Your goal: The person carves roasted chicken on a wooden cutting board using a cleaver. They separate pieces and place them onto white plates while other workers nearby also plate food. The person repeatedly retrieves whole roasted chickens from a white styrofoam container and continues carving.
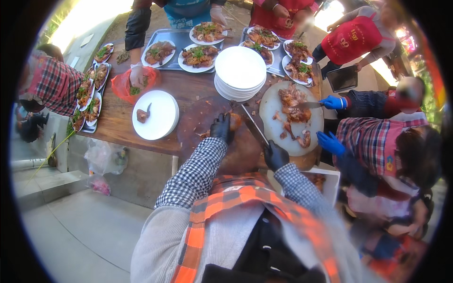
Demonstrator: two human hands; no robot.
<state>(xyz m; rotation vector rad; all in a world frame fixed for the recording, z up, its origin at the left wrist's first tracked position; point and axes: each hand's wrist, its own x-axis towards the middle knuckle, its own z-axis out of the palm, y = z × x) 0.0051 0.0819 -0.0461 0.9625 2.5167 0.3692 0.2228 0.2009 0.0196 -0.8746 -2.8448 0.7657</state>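
Note:
In a black glove, my left hand [222, 127] grips a browned piece of roast poultry [235, 122] on a dark round chopping board [244, 155]. The fingers cover part of the meat, and small scraps lie around it. My right hand [276, 155], also black-gloved, holds a cleaver [254, 123]. Its blade slants away from me to the right of the meat, over the board. Left of the board stands a stack of white plates [161, 116], with one small piece of poultry [143, 116] on top. A taller stack of white plates [240, 67] rises beyond the board.
Close on the right, a co-worker's blue-gloved hand [332, 102] holds a knife [308, 105] over a pale round board [270, 141] with chopped poultry. Another gloved hand [137, 76] reaches into a red plastic bag [120, 85] of greens. Filled plates [198, 58] stand on trays.

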